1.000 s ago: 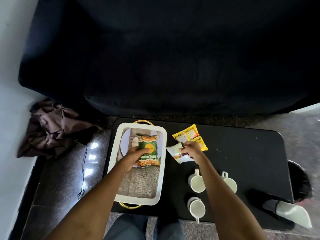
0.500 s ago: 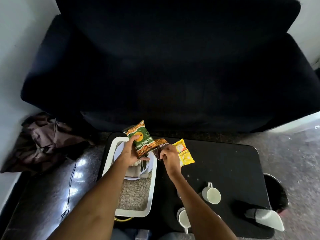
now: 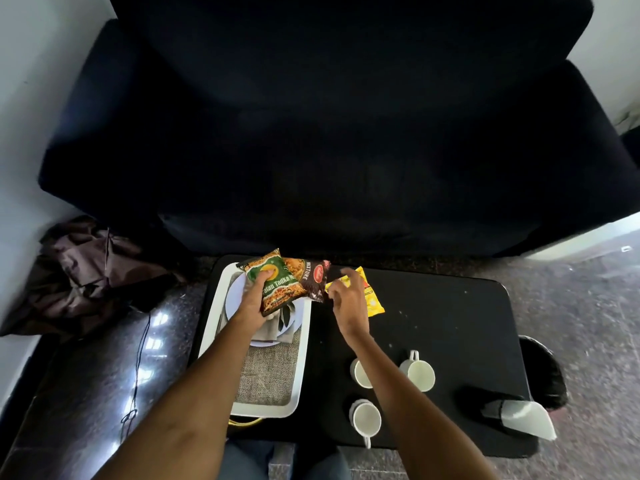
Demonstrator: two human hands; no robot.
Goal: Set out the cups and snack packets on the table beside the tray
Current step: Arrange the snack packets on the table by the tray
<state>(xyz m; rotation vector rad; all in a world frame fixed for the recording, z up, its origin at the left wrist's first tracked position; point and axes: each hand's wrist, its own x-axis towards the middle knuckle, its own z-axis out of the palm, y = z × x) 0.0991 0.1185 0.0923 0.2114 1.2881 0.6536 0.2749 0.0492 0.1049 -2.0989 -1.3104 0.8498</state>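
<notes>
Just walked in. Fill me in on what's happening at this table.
A person is unloading a white tray onto a black table. The left hand holds a green snack packet above the tray's far end. The right hand is open, its fingers spread beside a dark "Mixture" packet; whether it touches that packet is unclear. A yellow packet lies on the table, partly under that hand. Three white cups already stand on the table right of the tray.

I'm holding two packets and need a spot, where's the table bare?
Bare: the black table right of the yellow packet, beyond the white cups. Crowded: the white tray, and where the green packet and dark mixture packet overlap.
</notes>
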